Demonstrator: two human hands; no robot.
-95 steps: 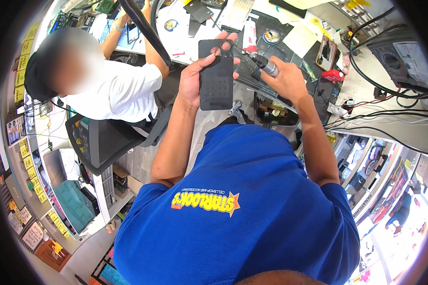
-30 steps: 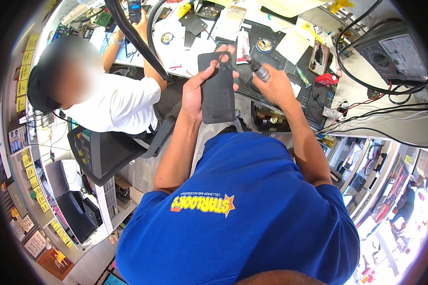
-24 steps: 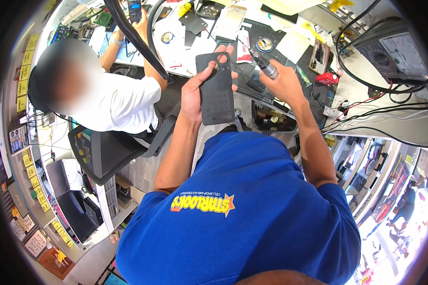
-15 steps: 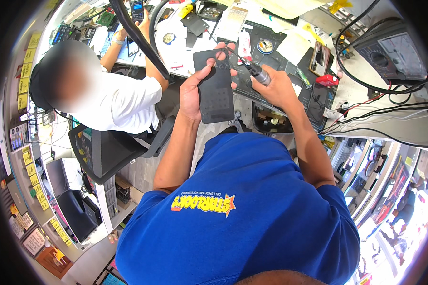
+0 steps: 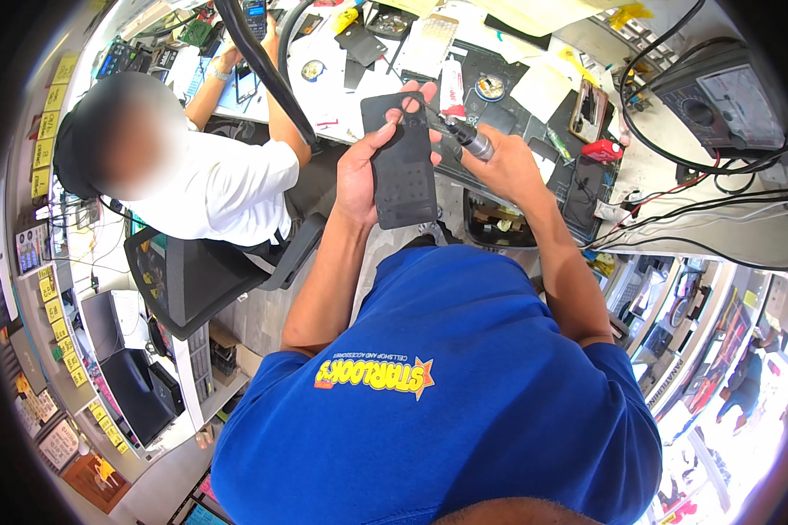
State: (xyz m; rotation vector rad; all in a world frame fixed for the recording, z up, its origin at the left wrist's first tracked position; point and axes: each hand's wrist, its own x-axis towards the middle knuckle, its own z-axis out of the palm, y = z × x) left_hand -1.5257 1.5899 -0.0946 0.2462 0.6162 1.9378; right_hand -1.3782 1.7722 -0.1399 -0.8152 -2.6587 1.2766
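Observation:
A dark, flat phone back cover (image 5: 404, 179) stands upright in my left hand (image 5: 355, 175). The thumb lies across its face and the fingertips come round the far edge, with skin showing through openings near the top. Closed around a pen-shaped handpiece (image 5: 478, 143) with a metallic grip and dark neck is my right hand (image 5: 512, 168). Its thin dark front end points toward the cover's upper right edge; whether it touches I cannot tell. Both hands are in the air over the workbench's near edge.
On the dark work mat (image 5: 534, 122) lie a white-and-red tube (image 5: 452, 87) and a round tin (image 5: 490, 87). An analog multimeter (image 5: 705, 109) with cables stands at right. A co-worker (image 5: 228, 188) sits at left behind a thick black hose (image 5: 267, 74). A dark bin (image 5: 497, 229) stands below.
My left hand and the cover have shifted slightly right. The handpiece has come slightly lower and nearer the cover, still in my right hand.

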